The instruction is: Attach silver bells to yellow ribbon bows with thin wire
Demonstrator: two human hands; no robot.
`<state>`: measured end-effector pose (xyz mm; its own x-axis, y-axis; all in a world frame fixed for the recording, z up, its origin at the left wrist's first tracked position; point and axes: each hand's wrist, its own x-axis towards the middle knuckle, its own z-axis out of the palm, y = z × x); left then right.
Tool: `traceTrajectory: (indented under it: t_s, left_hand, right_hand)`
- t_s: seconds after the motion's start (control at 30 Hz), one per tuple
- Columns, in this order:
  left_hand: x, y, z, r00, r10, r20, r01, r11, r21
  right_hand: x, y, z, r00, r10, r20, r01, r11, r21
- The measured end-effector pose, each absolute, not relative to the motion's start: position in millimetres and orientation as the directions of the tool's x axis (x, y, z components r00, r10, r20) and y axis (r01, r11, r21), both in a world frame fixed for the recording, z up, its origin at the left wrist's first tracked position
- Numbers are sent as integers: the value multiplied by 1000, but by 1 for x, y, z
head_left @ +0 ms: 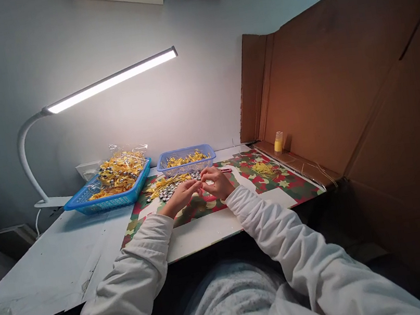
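Observation:
My left hand [184,195] and my right hand [217,182] meet above the patterned mat [243,165], fingertips pinched together; whatever small thing they hold is too small and hidden to make out. Just behind and left of my left hand lies a pile of silver beads [167,191] with yellow ribbon-like pieces [155,188] beside it. Partly behind my right hand, a thin red tool [226,170] rests on the mat. To the right lies a bunch of yellow strings [264,169].
A blue basket [112,200] heaped with yellow and silver pieces stands left; a smaller purple-blue basket [187,168] stands behind my hands. A lamp [112,81] arches over from the left. A cardboard wall [313,84] and a small yellow bottle [278,143] are at right.

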<state>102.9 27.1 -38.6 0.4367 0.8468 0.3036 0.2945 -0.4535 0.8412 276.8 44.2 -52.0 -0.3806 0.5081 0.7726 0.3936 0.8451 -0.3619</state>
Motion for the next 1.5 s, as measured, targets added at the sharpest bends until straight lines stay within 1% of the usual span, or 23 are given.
traceTrajectory:
  t_s: [0.07, 0.13, 0.23, 0.33, 0.4, 0.47, 0.53, 0.57, 0.63, 0.7, 0.77, 0.83, 0.9, 0.97, 1.1, 1.17, 1.2, 1.27, 1.33, 1.43, 1.5]
  left_hand:
    - [104, 26, -39, 445, 865, 233, 295, -387, 873]
    - [104, 25, -39, 441, 877, 193, 252, -327, 911]
    - [105, 24, -39, 453, 873, 180, 122, -260, 958]
    - [105, 23, -38, 473, 866, 160, 33, -199, 980]
    - [104, 23, -38, 467, 870, 161, 2, -183, 983]
    - [104, 22, -37, 454, 876, 164, -5, -181, 983]
    - [104, 21, -37, 450, 878, 165, 11, -190, 982]
    - [104, 21, -37, 451, 877, 166, 25, -198, 980]
    - [104, 21, -38, 450, 877, 169, 51, -214, 975]
    - [104, 21, -38, 449, 877, 173, 60, -222, 973]
    - [104, 21, -39, 446, 878, 173, 60, -223, 973]
    - [104, 21, -39, 446, 878, 173, 69, -227, 971]
    - [104, 20, -38, 443, 880, 174, 92, -238, 967]
    - [104, 20, -38, 436, 882, 179, 114, -251, 961]
    - [104, 21, -39, 424, 887, 181, 119, -253, 960]
    - [104, 23, -40, 409, 893, 189, 117, -257, 959]
    - [105, 23, -41, 398, 896, 198, 117, -263, 958]
    - [105, 24, -41, 365, 905, 218, 113, -275, 955]
    - [106, 24, -40, 317, 917, 242, 103, -287, 953]
    - [106, 24, -38, 215, 932, 291, 99, -317, 943]
    - [105, 24, -37, 152, 933, 325, 121, -344, 931]
  right_hand:
    - [277, 45, -53, -393, 522, 757, 403, 838, -369]
    - [276, 46, -53, -395, 533, 748, 402, 833, -382]
    - [276, 50, -53, -375, 553, 744, 397, 821, -410]
    - [281, 54, -50, -295, 635, 714, 478, 745, -465]
    - [288, 58, -48, -180, 735, 654, 605, 607, -516]
    - [298, 63, -48, -24, 833, 552, 736, 388, -554]
    - [306, 67, -50, 101, 902, 419, 814, 167, -556]
    - [309, 69, -52, 132, 928, 349, 836, 85, -543]
    - [312, 72, -56, 122, 967, 222, 866, 6, -500]
    - [312, 74, -59, 73, 990, 123, 884, -7, -468]
    - [311, 74, -60, 36, 997, 74, 891, 2, -455]
    - [310, 73, -59, 56, 994, 98, 891, -5, -454]
    - [309, 71, -58, 111, 981, 162, 888, -24, -460]
    - [309, 71, -57, 159, 968, 193, 882, -51, -469]
    - [310, 74, -62, 170, 960, 224, 865, -37, -500]
    - [311, 78, -66, 183, 952, 246, 832, -17, -555]
    - [311, 80, -67, 193, 951, 241, 792, -7, -610]
    - [310, 84, -68, 186, 960, 209, 674, 29, -738]
    - [307, 85, -66, 132, 972, 197, 556, 92, -826]
    - [301, 81, -59, 26, 973, 228, 461, 190, -867]
    - [298, 75, -54, -74, 963, 258, 349, 268, -898]
